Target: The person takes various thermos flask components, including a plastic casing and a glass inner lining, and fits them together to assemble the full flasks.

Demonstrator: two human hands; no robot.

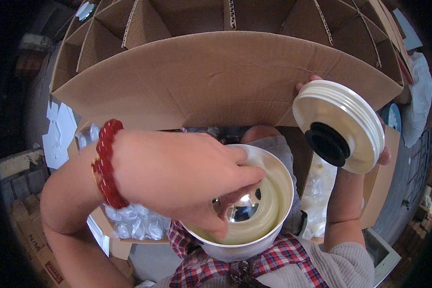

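A round cream-white vessel (247,252) sits in my lap, its wide mouth facing up. Inside it is a mirror-like silver liner (245,212) with a domed end. My left hand (177,168), a red bead bracelet on its wrist, reaches in from the left, thumb and fingers curled round the dome; the fingertips are partly hidden. To the right and higher up, my right hand (385,156) grips the edge of a round cream screw cap (362,120), tilted so its inner side shows. A black ring-shaped piece (325,143) sits at the cap's middle.
Ahead stands a big cardboard box (216,81) with upright dividers. Clear plastic bags (139,223) lie at the left, and more plastic wrapping (319,192) at the right. White sheets (60,134) hang at far left, near stacked brown cartons (34,235).
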